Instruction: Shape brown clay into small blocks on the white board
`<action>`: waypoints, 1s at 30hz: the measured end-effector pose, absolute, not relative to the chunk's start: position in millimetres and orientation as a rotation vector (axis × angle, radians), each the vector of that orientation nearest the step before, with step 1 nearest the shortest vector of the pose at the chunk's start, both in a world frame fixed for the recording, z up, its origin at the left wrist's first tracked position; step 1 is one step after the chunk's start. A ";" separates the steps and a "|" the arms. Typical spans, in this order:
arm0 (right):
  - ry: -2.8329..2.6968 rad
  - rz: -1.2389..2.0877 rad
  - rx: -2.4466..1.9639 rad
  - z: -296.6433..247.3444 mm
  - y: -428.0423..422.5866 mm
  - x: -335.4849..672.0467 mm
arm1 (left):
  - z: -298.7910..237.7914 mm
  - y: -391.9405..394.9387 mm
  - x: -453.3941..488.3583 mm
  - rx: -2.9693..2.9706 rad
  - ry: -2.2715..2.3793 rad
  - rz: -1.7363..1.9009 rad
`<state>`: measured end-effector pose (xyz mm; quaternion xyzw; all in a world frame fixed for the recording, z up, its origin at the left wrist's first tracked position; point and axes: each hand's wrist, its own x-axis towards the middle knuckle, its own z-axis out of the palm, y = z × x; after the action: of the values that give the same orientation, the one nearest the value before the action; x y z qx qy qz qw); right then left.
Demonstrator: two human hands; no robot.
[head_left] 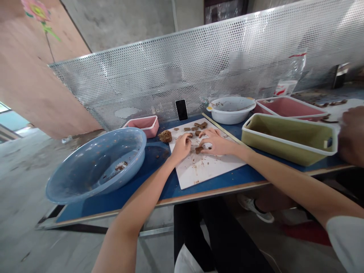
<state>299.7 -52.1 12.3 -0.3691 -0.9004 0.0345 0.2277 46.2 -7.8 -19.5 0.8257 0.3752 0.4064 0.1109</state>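
Observation:
On a white board [191, 178] lie several brown, earthy-looking chunks, with a row of them [187, 129] along its far part. My right hand [214, 143] is bent over the board, thumb and fingers closed on a small brown chunk [198, 150]. Beside it on the left, my left hand [181, 148] has its fingers curled together, close to another brown piece [189, 135]. Whatever those left fingers hold is too small to make out. Brown crumbs are scattered over the board's near half. A rough brown clump [165, 136] sits by the board's left edge.
A large blue basin [96, 163] with debris stands left, a small pink bin [152, 127] behind it. A phone [181, 110] leans on the perforated screen [136, 79]. Right are a white basin [231, 115], green bin [287, 142], pink bin [295, 107] and another person's hand [352, 132].

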 end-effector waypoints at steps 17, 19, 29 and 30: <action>-2.487 0.106 -1.025 13.3 -50.7 302.1 | -19.1 -8.2 46.6 2.423 1.091 1.188; -2.493 0.098 -1.020 14.2 -51.4 302.2 | -19.2 -8.1 46.5 2.423 1.094 1.181; -2.486 0.069 -1.015 11.9 -49.1 305.8 | -18.8 -7.8 46.2 2.430 1.095 1.178; -2.492 0.062 -1.009 11.7 -49.0 305.5 | -18.6 -7.9 46.3 2.432 1.098 1.175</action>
<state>305.5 -49.0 11.7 -0.3656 -0.9030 0.0226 0.2245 46.3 -7.9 -18.6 0.8289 0.3741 0.4004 0.1128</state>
